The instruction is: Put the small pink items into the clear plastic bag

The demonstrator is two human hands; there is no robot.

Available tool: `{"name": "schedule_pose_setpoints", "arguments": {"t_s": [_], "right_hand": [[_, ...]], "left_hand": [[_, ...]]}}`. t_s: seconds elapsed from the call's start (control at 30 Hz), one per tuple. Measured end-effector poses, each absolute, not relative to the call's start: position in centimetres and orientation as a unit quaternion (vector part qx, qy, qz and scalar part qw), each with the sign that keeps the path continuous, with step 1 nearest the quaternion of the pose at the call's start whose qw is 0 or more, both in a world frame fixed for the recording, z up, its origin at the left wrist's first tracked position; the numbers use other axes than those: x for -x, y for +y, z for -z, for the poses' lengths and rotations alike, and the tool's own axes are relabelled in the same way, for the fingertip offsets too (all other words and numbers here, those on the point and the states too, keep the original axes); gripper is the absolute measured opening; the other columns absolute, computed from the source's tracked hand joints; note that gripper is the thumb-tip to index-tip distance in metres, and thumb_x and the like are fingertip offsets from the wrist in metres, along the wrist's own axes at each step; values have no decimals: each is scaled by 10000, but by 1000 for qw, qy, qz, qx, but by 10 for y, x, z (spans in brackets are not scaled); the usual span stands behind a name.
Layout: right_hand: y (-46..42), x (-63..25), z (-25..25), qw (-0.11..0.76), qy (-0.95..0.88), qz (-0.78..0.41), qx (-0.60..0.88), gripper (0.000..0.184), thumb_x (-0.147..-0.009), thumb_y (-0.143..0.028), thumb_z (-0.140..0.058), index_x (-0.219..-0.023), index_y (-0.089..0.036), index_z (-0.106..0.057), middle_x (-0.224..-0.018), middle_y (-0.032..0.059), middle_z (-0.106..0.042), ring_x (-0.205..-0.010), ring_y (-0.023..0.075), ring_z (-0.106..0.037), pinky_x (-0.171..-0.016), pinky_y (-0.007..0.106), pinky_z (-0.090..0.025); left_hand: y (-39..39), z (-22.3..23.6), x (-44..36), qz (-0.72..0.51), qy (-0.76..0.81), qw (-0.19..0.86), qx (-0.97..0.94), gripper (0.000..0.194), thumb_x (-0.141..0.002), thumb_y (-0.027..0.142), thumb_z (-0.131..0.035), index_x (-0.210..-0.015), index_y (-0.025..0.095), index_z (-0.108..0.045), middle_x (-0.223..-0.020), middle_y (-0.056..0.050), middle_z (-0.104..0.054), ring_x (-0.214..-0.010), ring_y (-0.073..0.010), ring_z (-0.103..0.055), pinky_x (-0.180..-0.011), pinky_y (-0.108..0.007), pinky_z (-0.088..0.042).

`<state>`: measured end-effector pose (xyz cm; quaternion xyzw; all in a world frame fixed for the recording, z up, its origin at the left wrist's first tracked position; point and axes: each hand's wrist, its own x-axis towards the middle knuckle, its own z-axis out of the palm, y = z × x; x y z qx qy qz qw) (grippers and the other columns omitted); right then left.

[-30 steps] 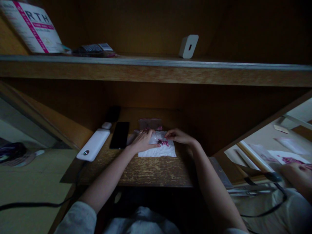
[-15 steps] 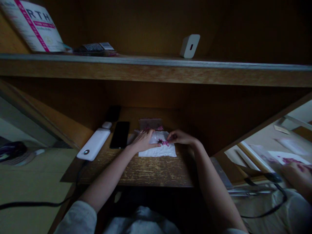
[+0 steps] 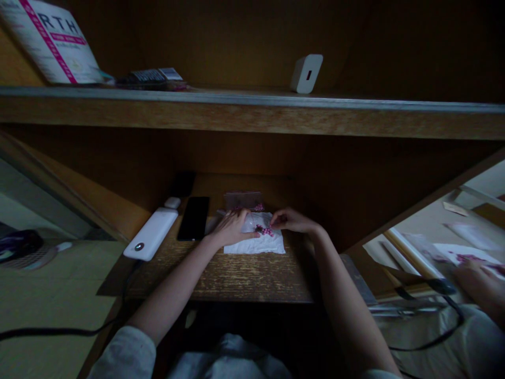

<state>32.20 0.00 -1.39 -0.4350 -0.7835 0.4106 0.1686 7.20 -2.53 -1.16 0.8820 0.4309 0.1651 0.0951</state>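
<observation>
A white sheet of paper or tissue (image 3: 254,246) lies on the desk, with a small cluster of pink beads (image 3: 263,230) on it. My left hand (image 3: 231,227) rests flat at the sheet's left side, its fingers spread and the thumb reaching along below the beads. At the right edge of the cluster, my right hand (image 3: 290,219) has its fingertips pinched together; whatever they hold is too small to make out. Just behind the sheet lies a clear plastic bag (image 3: 242,200) with more pink beads (image 3: 259,207) at its right end.
To the left are a black phone (image 3: 193,218) and a white power bank (image 3: 152,234) with a black cable (image 3: 51,331). A shelf (image 3: 252,116) above the desk carries a white charger (image 3: 306,73) and a white container (image 3: 59,45). Another person's hand (image 3: 475,276) works at far right.
My hands stay almost where they were, with the right fingertips still at the beads. The other person's hand at far right has shifted slightly.
</observation>
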Motion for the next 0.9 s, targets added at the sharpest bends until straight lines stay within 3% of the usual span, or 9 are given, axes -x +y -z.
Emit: {"name": "schedule_pose_setpoints", "arguments": {"t_s": [0.53,0.77,0.9], "right_hand": [[-10,-282,12,316,-741,-443,392,270,-710,-377,-653,-823,-133,-663,-688,3,-562,-594,92,-456,-559,219,-347],[-12,-271,16,308,-742,-445,395,327,-707,-448,-650,-799,-134,-658,-548,-51,-397,-500,64,-314,-469,200,-252],[-13,-268,17,298,-744,-448,396,335,-704,-458,-645,-791,-135,-652,-540,-53,-384,-489,65,-311,-453,200,-240]], "left_hand": [[-22,19,-71,-184,406,105,-889,579,-744,629,-504,-1097,178,-426,-1086,-114,-566,-995,-287,-553,-834,-423,-415],[-22,17,-70,-191,394,103,-893,511,-755,576,-539,-1061,188,-409,-1082,-95,-575,-995,-272,-556,-813,-385,-427],[-22,18,-70,-190,394,100,-894,520,-749,575,-549,-1059,183,-403,-1076,-103,-581,-1005,-278,-552,-821,-390,-425]]}}
